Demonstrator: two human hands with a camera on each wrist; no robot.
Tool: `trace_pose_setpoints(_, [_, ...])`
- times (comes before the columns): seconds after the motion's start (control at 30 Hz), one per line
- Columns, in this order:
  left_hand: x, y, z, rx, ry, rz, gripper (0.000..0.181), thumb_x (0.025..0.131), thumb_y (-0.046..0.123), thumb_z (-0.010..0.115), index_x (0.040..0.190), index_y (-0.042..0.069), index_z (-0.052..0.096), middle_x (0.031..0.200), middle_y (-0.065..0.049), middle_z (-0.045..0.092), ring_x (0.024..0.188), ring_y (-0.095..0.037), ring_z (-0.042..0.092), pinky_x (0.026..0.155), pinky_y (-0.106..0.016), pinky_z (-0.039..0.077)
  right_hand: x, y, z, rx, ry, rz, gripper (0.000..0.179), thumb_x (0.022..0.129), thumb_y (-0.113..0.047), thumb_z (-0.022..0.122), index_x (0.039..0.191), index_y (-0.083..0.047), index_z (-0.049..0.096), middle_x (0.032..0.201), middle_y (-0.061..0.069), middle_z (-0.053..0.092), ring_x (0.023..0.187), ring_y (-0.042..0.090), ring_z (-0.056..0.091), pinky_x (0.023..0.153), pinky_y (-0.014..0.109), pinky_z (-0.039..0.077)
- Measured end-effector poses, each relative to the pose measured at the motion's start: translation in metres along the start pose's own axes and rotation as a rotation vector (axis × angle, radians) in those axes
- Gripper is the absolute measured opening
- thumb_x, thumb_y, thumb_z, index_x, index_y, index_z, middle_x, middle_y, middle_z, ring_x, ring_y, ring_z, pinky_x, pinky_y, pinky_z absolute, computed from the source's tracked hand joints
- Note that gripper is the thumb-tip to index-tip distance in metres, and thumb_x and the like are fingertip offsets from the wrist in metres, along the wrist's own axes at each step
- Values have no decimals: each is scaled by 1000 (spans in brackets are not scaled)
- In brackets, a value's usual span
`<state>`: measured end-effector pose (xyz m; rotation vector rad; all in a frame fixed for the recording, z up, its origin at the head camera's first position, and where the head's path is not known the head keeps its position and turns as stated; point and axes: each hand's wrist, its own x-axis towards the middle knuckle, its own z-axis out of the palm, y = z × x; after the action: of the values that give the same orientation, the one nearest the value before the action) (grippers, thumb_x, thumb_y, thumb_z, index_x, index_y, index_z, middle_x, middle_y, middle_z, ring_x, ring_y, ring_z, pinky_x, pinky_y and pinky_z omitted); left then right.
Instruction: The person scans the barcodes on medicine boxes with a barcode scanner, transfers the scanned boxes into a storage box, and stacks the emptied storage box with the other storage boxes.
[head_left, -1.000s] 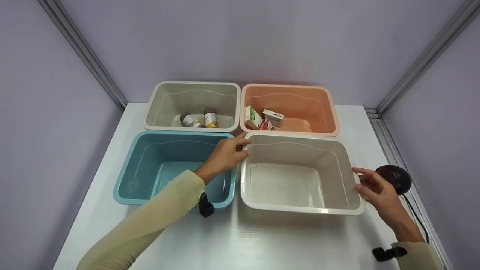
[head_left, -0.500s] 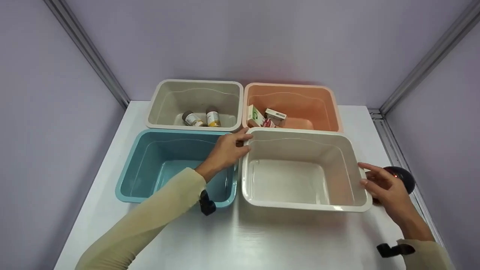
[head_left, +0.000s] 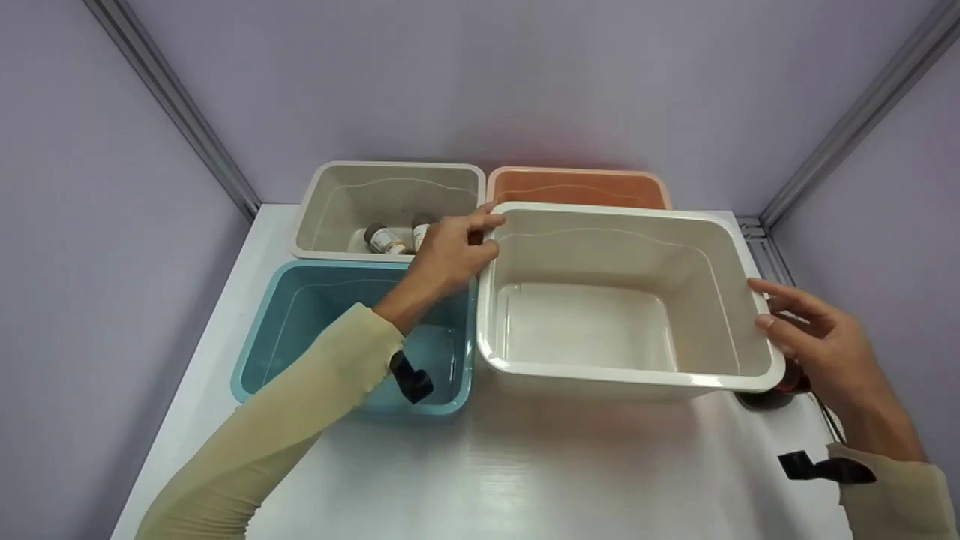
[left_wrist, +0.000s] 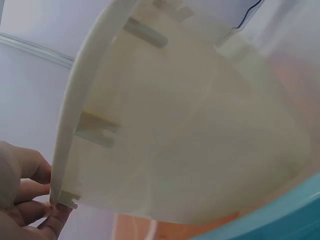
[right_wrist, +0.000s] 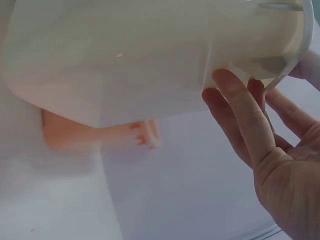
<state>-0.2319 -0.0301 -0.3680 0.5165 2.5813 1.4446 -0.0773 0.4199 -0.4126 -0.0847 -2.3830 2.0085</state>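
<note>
Raised above the white table [head_left: 495, 480], an off-white plastic storage bin [head_left: 585, 330] is held level or nearly so between both hands. My left hand [head_left: 446, 251] pinches its left rim near the far corner, thumb on one side and fingers on the other. On the opposite side, my right hand [head_left: 832, 345] grips the right rim, and the right wrist view has its fingers [right_wrist: 245, 115] pressed to the bin's outer wall. The bin covers most of an orange bin [head_left: 577, 196] behind it; that bin's contents are hidden.
A blue bin [head_left: 337, 289] stands under my left forearm. Behind it, a grey bin [head_left: 360, 195] holds two dark-capped bottles [head_left: 386, 240], one partly hidden by my hand. A dark round object [head_left: 761, 400] with a cable sits at the right. Walls enclose the table.
Both hands have lifted the off-white bin up off the table. It now blocks the small boxes in the orange bin and much of the dark round object.
</note>
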Motion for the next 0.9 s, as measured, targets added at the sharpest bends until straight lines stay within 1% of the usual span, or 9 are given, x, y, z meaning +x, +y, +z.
trace_pose_setpoints(0.1, [0, 11, -15, -9, 3, 19, 48, 104, 12, 59, 151, 10, 65, 171, -2, 47, 145, -22, 61, 113, -38, 56, 2, -12, 8, 46, 31, -62, 50, 105, -1, 69, 154, -8, 62, 115, 2, 66, 80, 11, 76, 55, 29, 61])
trace_pose_setpoints(0.2, [-1, 18, -31, -19, -1, 30, 50, 104, 12, 57, 153, 9, 63, 172, 0, 45, 148, -20, 59, 111, -34, 56, 5, -21, 18, 73, 55, -130, 48, 103, 4, 69, 150, -2, 65, 112, 5, 67, 87, 9, 77, 65, 24, 63])
trace_pose_setpoints(0.33, [-2, 28, -48, -13, 17, 38, 49, 104, 9, 55, 153, 8, 63, 172, 0, 47, 153, -18, 53, 115, -31, 52, 11, -37, 26, 99, 67, -157, 46, 101, 6, 71, 146, -1, 67, 111, 6, 67, 86, 9, 76, 64, 24, 63])
trace_pose_setpoints(0.4, [-1, 33, -55, -7, 34, 41, 49, 104, 8, 55, 152, 7, 64, 171, -1, 48, 154, -19, 52, 119, -33, 51, 14, -48, 28, 126, 76, -166, 45, 100, 8, 71, 144, 0, 69, 109, 6, 68, 84, 10, 77, 63, 24, 63])
trace_pose_setpoints(0.53, [0, 41, -71, 6, 68, 50, 49, 103, 8, 55, 151, 8, 65, 169, -1, 50, 155, -20, 52, 120, -35, 50, 21, -68, 36, 172, 87, -201, 44, 98, 12, 70, 142, 4, 69, 104, 6, 71, 80, 11, 77, 63, 22, 61])
trace_pose_setpoints(0.63, [-2, 42, -87, 30, 79, 31, 50, 103, 7, 54, 152, 9, 64, 170, 1, 49, 156, -20, 50, 118, -36, 52, 26, -78, 49, 172, 87, -206, 44, 98, 11, 71, 141, 3, 70, 102, 6, 71, 78, 10, 75, 63, 20, 60])
trace_pose_setpoints(0.73, [-6, 39, -104, 81, 74, -12, 50, 105, 8, 55, 154, 12, 63, 171, 3, 48, 156, -21, 50, 114, -36, 55, 31, -85, 67, 152, 89, -192, 43, 97, 8, 75, 139, 0, 73, 100, 5, 70, 77, 10, 75, 64, 21, 60])
trace_pose_setpoints(0.8, [-9, 35, -116, 119, 63, -38, 50, 106, 10, 55, 155, 14, 62, 172, 5, 46, 157, -21, 49, 113, -36, 55, 34, -90, 79, 147, 79, -182, 44, 96, 5, 77, 139, -2, 73, 101, 7, 69, 80, 10, 77, 66, 23, 63])
trace_pose_setpoints(0.9, [-17, 26, -135, 152, 46, -64, 49, 108, 13, 56, 156, 16, 61, 173, 5, 44, 157, -23, 49, 113, -40, 56, 38, -96, 100, 121, 65, -180, 44, 95, 3, 80, 139, -4, 74, 102, 9, 68, 85, 12, 79, 69, 25, 65])
